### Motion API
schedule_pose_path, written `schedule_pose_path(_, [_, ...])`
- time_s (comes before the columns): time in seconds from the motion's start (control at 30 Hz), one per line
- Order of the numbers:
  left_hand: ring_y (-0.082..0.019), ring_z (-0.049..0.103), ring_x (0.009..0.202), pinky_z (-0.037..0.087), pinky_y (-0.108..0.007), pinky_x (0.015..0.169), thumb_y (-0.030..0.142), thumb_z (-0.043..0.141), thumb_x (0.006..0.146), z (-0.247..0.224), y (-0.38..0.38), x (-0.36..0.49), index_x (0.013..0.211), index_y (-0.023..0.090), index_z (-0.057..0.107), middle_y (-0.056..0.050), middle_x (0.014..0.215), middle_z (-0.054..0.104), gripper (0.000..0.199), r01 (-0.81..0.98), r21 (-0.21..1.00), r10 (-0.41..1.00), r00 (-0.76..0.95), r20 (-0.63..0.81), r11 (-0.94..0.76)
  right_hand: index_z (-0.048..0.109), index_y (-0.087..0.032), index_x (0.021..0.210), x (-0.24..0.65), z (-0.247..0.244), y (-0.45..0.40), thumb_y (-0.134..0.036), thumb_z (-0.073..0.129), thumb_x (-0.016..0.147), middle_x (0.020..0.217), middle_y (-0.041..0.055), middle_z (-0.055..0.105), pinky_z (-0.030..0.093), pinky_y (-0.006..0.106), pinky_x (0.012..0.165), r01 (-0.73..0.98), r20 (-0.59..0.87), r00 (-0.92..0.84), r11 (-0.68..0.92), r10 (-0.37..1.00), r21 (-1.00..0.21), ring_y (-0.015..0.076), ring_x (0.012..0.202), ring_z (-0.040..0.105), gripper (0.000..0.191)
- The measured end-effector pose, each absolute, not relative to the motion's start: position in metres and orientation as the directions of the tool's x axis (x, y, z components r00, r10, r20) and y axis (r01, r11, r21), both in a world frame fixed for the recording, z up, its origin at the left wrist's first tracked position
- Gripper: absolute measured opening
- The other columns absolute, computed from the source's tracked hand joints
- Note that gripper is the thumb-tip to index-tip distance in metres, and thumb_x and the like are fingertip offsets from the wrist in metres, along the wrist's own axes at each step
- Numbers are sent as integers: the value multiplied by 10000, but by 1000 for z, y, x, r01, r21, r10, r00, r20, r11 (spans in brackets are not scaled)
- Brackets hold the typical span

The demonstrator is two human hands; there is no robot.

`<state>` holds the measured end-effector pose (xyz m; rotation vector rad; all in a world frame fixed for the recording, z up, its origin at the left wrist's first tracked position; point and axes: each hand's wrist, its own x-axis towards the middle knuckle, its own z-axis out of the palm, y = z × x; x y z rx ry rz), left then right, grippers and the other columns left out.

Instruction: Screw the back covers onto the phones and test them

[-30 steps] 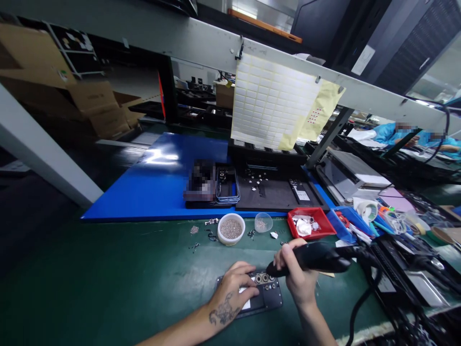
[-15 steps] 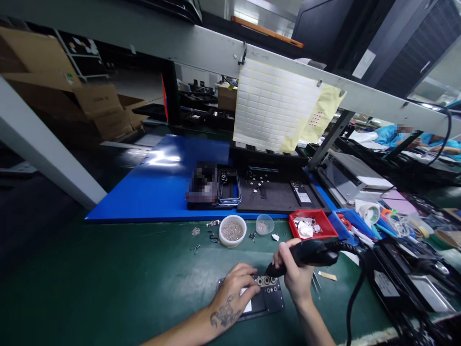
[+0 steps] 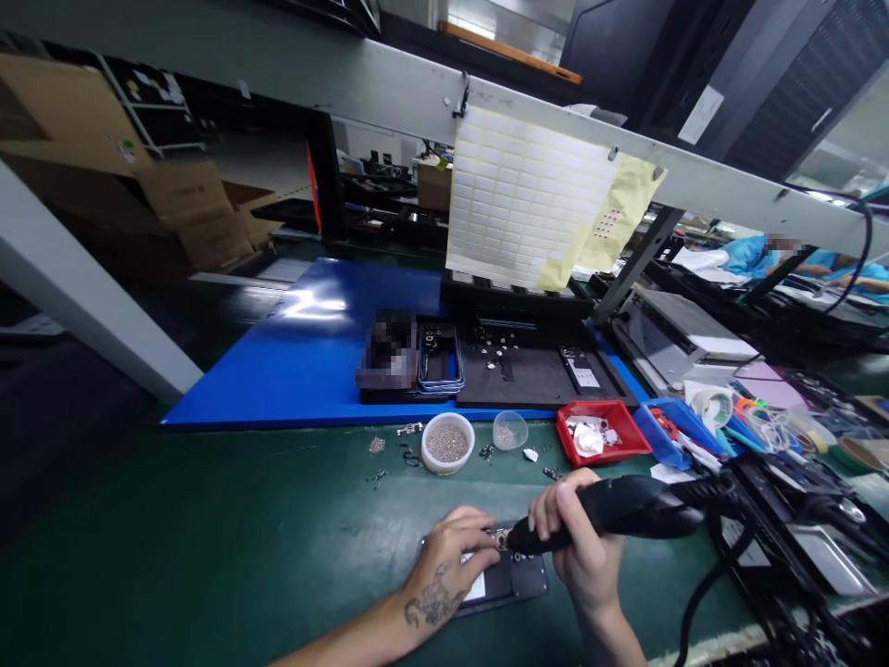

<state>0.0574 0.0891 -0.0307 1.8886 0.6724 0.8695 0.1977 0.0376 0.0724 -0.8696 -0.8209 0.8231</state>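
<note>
A dark phone [image 3: 529, 581] with its inner side exposed lies flat on the green bench, with round camera rings along its upper end. My left hand [image 3: 448, 567], tattooed on the back, holds the phone down with bent fingers over its upper left part. My right hand [image 3: 589, 551] is wrapped around a black electric screwdriver [image 3: 635, 507], which is tilted with its nose pointing left. Its tip is down at the camera rings, close to my left fingertips. Whether the bit touches a screw cannot be seen. A cable runs from the screwdriver's rear.
Beyond the phone stand a white tub [image 3: 448, 468] of tiny screws, a clear cup [image 3: 519, 437] and a red bin [image 3: 629, 443]. Farther back, a blue mat [image 3: 298, 361] carries a black tray [image 3: 534, 384] and phone frames [image 3: 441, 382]. Black equipment [image 3: 798, 519] crowds the right.
My right hand has tilted the screwdriver flatter and shifted its tip left along the camera rings. My left hand and the phone have stayed in place.
</note>
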Motion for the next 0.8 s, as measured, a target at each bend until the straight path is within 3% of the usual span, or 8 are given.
schedule_pose_path(0.3, [-234, 618, 918, 514, -350, 822, 187, 627, 826, -24, 90, 56, 822, 198, 734, -81, 951, 713, 107, 40, 860, 686, 622, 376, -508, 495, -218, 778, 196, 68, 38, -273, 585, 897, 516, -82, 484, 424, 259, 505, -271, 231, 445, 376, 865, -886, 101, 443, 483, 160])
schedule_pose_path(0.6, [-236, 596, 966, 503, -352, 848, 137, 532, 857, -21, 90, 54, 874, 185, 734, -90, 1003, 699, 208, 103, 843, 655, 682, 326, -528, 509, -217, 783, 232, 58, 21, -271, 611, 884, 514, -74, 512, 399, 268, 500, 5, 251, 532, 293, 809, -956, 119, 462, 502, 153])
schedule_pose_path(0.8, [-239, 608, 970, 498, -365, 864, 142, 598, 824, -17, 93, 55, 837, 207, 749, -72, 1003, 711, 165, 171, 882, 706, 673, 221, -439, 496, -217, 791, 233, 52, 23, -307, 635, 856, 496, -69, 530, 412, 275, 487, 28, 217, 549, 242, 807, -970, 132, 447, 512, 177])
